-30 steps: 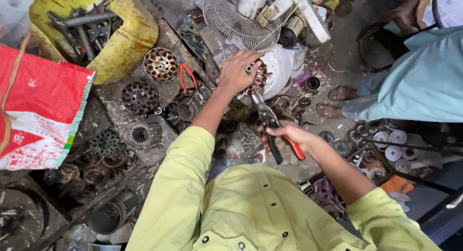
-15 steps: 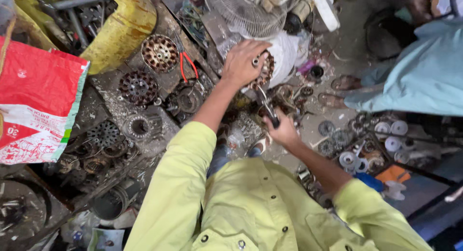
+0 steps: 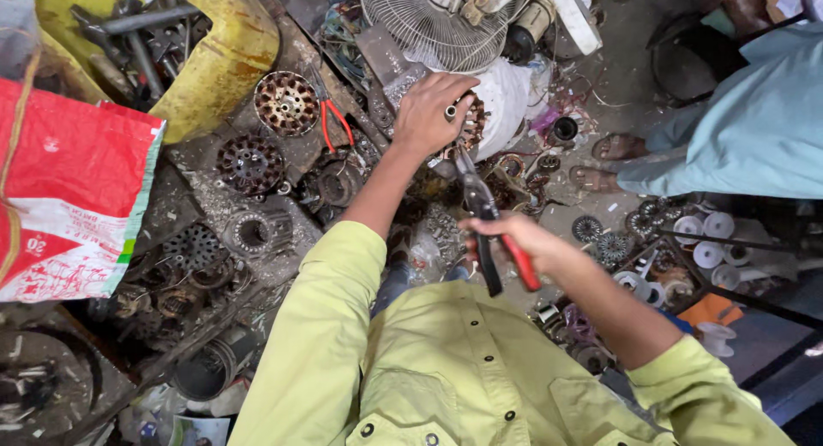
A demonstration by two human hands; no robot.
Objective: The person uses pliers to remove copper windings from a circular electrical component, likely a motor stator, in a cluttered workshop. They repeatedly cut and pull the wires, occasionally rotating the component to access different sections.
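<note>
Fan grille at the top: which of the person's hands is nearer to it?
Left. The left hand rests on a motor coil just below the fan grille; the right hand holds pliers lower down.

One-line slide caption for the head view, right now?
Left hand grips a rusty motor stator while the right hand holds red-handled pliers beside it.

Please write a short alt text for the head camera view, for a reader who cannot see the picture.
Seen from above, a person in a yellow-green shirt presses the left hand on a copper-wound motor part, while the right hand holds red-handled pliers pointed at it. Rusty motor parts, a fan guard and another person's sandalled feet surround them.
</note>
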